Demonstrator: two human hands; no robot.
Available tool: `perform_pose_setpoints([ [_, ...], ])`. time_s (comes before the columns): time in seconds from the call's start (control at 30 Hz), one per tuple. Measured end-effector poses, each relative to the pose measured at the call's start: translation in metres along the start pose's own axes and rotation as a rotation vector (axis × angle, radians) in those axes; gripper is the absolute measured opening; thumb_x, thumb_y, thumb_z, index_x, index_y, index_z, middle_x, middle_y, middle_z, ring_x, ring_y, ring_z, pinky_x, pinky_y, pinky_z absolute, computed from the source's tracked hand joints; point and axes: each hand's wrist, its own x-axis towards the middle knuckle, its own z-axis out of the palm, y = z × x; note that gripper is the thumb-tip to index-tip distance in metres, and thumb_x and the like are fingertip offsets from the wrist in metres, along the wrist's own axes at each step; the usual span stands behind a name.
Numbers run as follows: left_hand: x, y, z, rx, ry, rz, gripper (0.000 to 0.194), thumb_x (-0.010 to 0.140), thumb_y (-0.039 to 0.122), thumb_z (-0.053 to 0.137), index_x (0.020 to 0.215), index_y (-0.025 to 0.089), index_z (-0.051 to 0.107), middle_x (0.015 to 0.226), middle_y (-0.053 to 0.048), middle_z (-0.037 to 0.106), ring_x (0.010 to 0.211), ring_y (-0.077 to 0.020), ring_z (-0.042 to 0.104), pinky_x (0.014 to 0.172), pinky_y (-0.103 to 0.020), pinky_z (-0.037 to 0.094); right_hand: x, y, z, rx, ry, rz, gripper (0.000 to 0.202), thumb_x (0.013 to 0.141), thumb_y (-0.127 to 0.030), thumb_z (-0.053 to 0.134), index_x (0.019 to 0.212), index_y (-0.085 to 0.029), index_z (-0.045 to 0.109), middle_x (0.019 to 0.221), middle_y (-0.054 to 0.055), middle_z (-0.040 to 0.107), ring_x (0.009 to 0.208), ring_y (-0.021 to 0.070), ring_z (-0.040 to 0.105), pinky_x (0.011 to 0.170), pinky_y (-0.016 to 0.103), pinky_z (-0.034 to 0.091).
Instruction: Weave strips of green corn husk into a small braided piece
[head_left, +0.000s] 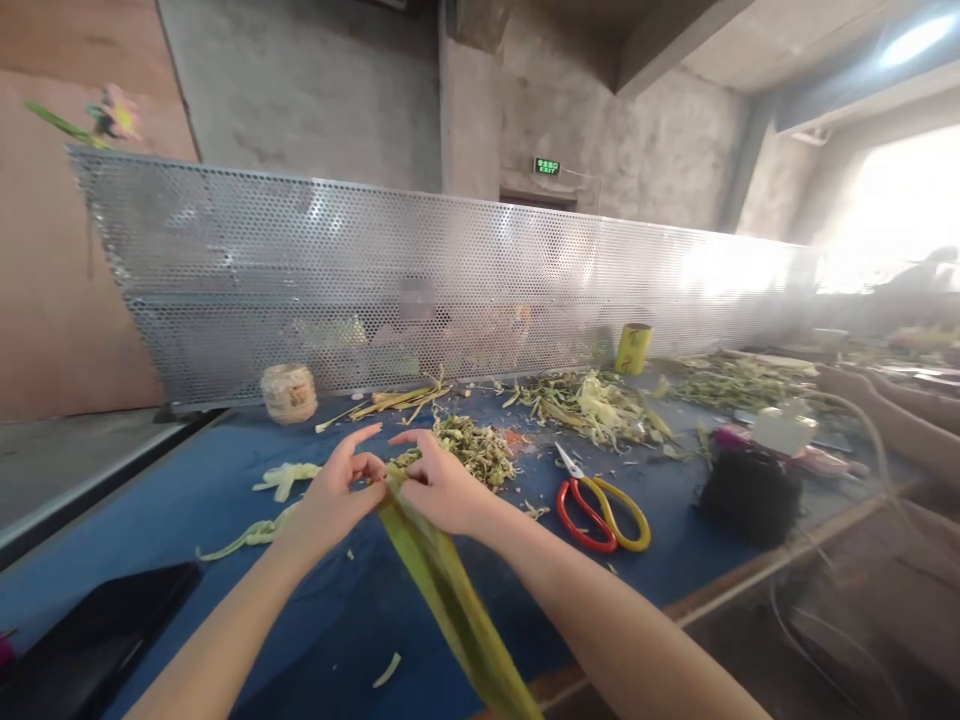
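Observation:
A long yellow-green leaf strip (450,600) runs from between my hands down to the table's front edge. My left hand (341,492) pinches its top end between thumb and fingertips. My right hand (442,488) is closed on the same end, thumb across the leaf, its index finger bent above. The fingertips of both hands nearly meet there. Just behind my right hand lies a pile of small shredded plant bits (476,452). Pale curled leaf pieces (286,478) rest left of my left hand.
Scissors with red and yellow handles (600,505) lie right of my hands. A twine roll (289,393), dried stalks (409,400), a leaf heap (600,405) and a yellow-green cylinder (634,349) stand behind. A black phone-like object (105,640) lies front left; a person's arm (892,400) is at right.

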Motion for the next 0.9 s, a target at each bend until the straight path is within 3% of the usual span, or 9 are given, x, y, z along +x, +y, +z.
perform_pose_setpoints([
  [0.13, 0.000, -0.001, -0.003, 0.312, -0.038, 0.208, 0.078, 0.071, 0.025, 0.048, 0.136, 0.024, 0.005, 0.083, 0.000, 0.055, 0.070, -0.0139, 0.050, 0.062, -0.025, 0.041, 0.003, 0.003, -0.006, -0.017, 0.060, 0.106, 0.041, 0.069, -0.012, 0.043, 0.109, -0.018, 0.037, 0.045, -0.010, 0.032, 0.040, 0.0074, 0.033, 0.038, 0.017, 0.024],
  [0.2, 0.000, -0.004, -0.005, 0.405, -0.067, 0.255, 0.078, 0.073, 0.027, 0.047, 0.136, 0.027, 0.001, 0.091, -0.001, 0.055, 0.071, -0.0139, 0.050, 0.066, -0.026, 0.041, 0.005, 0.005, -0.010, -0.032, 0.065, 0.135, 0.040, 0.069, -0.014, 0.044, 0.109, -0.017, 0.038, 0.046, -0.010, 0.035, 0.041, 0.0077, 0.036, 0.039, 0.017, 0.026],
  [0.33, 0.001, -0.007, -0.005, 0.278, -0.121, 0.228, 0.064, 0.076, 0.031, 0.043, 0.134, 0.027, 0.015, 0.085, 0.000, 0.054, 0.080, -0.0153, 0.051, 0.073, -0.026, 0.041, 0.006, 0.006, -0.013, -0.091, 0.070, 0.160, 0.038, 0.070, -0.019, 0.044, 0.108, -0.018, 0.040, 0.048, -0.009, 0.037, 0.042, 0.0080, 0.036, 0.039, 0.017, 0.027],
  [0.43, 0.002, -0.004, -0.003, 0.190, -0.175, 0.131, 0.053, 0.079, 0.037, 0.040, 0.128, 0.025, 0.025, 0.079, 0.001, 0.050, 0.074, -0.0144, 0.051, 0.067, -0.025, 0.042, 0.005, 0.005, -0.012, -0.131, 0.054, 0.164, 0.040, 0.070, -0.021, 0.044, 0.110, -0.018, 0.040, 0.050, -0.007, 0.039, 0.044, 0.0087, 0.038, 0.039, 0.017, 0.027],
  [0.57, 0.005, -0.008, 0.000, 0.353, -0.168, 0.140, 0.057, 0.073, 0.042, 0.048, 0.125, 0.023, 0.032, 0.073, 0.003, 0.050, 0.069, -0.0140, 0.051, 0.065, -0.024, 0.042, 0.006, 0.002, -0.012, -0.173, 0.018, 0.199, 0.043, 0.069, -0.020, 0.044, 0.111, -0.016, 0.040, 0.053, -0.006, 0.039, 0.047, 0.0098, 0.039, 0.040, 0.018, 0.029],
  [0.77, 0.008, -0.023, -0.002, 0.574, -0.082, 0.241, 0.067, 0.072, 0.040, 0.047, 0.132, 0.029, 0.021, 0.101, -0.003, 0.057, 0.087, -0.0199, 0.054, 0.069, -0.026, 0.043, 0.009, 0.005, -0.014, -0.232, 0.113, 0.254, 0.039, 0.070, -0.021, 0.043, 0.108, -0.016, 0.042, 0.056, -0.004, 0.041, 0.051, 0.0116, 0.043, 0.043, 0.019, 0.031],
  [0.9, 0.004, -0.020, -0.001, 0.588, -0.057, 0.224, 0.065, 0.070, 0.039, 0.048, 0.130, 0.032, 0.026, 0.100, -0.002, 0.058, 0.066, -0.0167, 0.056, 0.063, -0.026, 0.045, 0.008, 0.006, -0.015, -0.288, 0.114, 0.208, 0.042, 0.069, -0.023, 0.045, 0.111, -0.016, 0.040, 0.058, -0.003, 0.044, 0.056, 0.0149, 0.047, 0.045, 0.021, 0.032],
])
